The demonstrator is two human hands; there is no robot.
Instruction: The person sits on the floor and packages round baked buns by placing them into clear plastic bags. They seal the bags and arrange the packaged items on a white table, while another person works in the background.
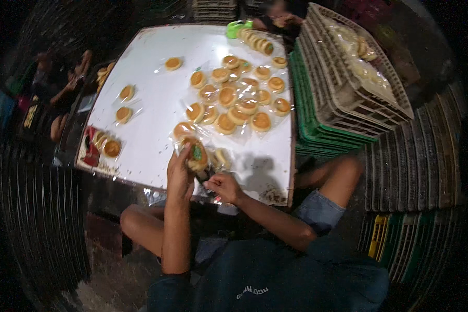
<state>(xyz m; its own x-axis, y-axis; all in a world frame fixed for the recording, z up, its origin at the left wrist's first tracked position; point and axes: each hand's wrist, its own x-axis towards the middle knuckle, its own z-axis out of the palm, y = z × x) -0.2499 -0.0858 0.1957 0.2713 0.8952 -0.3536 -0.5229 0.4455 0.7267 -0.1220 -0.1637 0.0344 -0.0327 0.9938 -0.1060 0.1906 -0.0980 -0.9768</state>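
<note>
My left hand [179, 170] grips a clear plastic bag of round golden-topped buns [194, 162] with a green printed patch. It holds the bag up over the near edge of the white table [145, 99]. Just to its right, my right hand [224, 187] is closed, fingers pinched at the bag's lower end beside a small dark thing I cannot make out. A few paler buns [221, 158] in clear film lie right behind the hands. Farther back spreads a loose heap of individually wrapped buns [227, 96], golden side mostly up.
Single wrapped buns [123, 115] lie at the left, near a packed row [109, 146] by a red packet [90, 151]. Another row [255, 41] and a green item [238, 28] sit at the far right. Stacked crates [343, 78] stand beside the table. Other people [70, 86] sit beyond.
</note>
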